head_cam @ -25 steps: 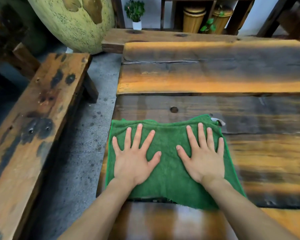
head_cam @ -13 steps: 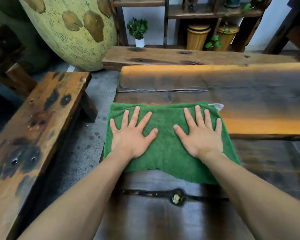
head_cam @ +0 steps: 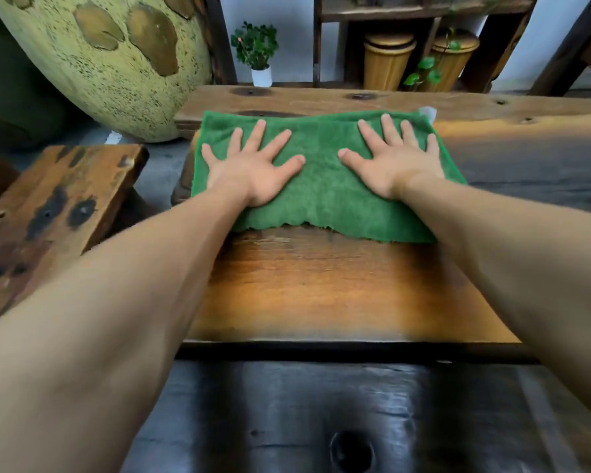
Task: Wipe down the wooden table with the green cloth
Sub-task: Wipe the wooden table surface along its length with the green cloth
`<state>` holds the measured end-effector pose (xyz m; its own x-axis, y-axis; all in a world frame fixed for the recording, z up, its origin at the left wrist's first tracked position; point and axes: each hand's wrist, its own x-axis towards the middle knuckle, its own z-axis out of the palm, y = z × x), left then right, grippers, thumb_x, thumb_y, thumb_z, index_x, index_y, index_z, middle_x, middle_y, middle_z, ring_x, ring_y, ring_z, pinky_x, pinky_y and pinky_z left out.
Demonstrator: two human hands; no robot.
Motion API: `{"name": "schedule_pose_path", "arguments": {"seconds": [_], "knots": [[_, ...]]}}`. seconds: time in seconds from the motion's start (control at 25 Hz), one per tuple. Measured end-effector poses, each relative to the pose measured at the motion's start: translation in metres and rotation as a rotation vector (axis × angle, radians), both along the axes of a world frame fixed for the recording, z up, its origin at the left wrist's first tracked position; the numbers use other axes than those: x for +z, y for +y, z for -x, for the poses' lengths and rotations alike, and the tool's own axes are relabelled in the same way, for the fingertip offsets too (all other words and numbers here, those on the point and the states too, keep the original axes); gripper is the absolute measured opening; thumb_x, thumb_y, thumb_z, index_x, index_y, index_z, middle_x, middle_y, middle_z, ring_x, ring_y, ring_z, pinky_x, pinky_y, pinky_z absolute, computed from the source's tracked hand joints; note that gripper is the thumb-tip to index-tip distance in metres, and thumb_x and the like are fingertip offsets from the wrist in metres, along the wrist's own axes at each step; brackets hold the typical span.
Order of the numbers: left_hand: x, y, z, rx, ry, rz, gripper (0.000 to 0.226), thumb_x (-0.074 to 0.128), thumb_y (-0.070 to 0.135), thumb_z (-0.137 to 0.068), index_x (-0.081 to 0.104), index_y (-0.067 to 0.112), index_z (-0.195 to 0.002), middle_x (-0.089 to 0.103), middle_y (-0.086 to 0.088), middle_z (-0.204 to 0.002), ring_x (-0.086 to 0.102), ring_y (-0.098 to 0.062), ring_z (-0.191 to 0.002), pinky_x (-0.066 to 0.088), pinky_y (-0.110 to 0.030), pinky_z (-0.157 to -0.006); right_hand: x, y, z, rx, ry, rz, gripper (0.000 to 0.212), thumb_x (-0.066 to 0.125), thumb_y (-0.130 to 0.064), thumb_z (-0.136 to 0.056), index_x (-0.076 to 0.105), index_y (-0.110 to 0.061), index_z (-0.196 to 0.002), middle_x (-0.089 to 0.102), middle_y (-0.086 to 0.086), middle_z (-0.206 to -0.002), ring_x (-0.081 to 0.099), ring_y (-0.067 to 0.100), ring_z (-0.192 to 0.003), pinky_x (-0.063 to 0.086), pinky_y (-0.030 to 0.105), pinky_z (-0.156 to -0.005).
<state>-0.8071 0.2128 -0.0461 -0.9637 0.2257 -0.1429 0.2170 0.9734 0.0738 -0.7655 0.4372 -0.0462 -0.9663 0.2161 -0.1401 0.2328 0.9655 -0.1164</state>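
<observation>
Since a second ago both hands have slid the cloth [head_cam: 325,186] away across the table [head_cam: 321,288], from the near planks up to the far edge, at 12 o'clock of the view.

Largest first: the table fills the lower frame, orange plank in the middle, dark plank nearest with a knot hole. A bench [head_cam: 55,213] lies at 9 o'clock, a speckled jar [head_cam: 110,63] at 11, a far bench [head_cam: 355,100] just behind the cloth, baskets [head_cam: 388,59] at 1 and a small plant [head_cam: 256,52] at 12.

The cloth lies flat and spread, its far hem at the table's end. The left hand [head_cam: 253,175] and right hand [head_cam: 393,165] press on it side by side, palms down, fingers straight and splayed, gripping nothing.

The cloth looks soft, light and limp, likely to bunch if pinched; flat palm pressure over its middle should drag it best.
</observation>
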Motion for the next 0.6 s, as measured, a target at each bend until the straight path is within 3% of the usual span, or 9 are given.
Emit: {"name": "schedule_pose_path", "arguments": {"seconds": [0.24, 0.6], "knots": [[-0.002, 0.014, -0.003, 0.041, 0.012, -0.017, 0.074, 0.009, 0.086, -0.084, 0.001, 0.058, -0.152, -0.009, 0.011, -0.167, -0.009, -0.027, -0.154, -0.007, -0.073, -0.112, 0.000, 0.012, 0.002, 0.017, 0.018, -0.009, 0.079, 0.012, -0.083, -0.087, 0.000, -0.047, -0.156, -0.009, -0.006, -0.168, -0.007, 0.023, -0.154, -0.005, 0.058, -0.120], [0.002, 0.010, -0.157, -0.008, -0.063, 0.012, 0.075, 0.010, 0.085, -0.086, -0.009, 0.055, -0.152, -0.019, 0.008, -0.166, -0.017, -0.028, -0.152, -0.008, -0.073, -0.112, 0.004, 0.009, -0.148, 0.029, -0.027, -0.009, 0.085, 0.012, -0.089, -0.082, -0.002, -0.048, -0.156, -0.012, -0.007, -0.167, -0.011, 0.022, -0.154, -0.007, 0.060, -0.119]]}}
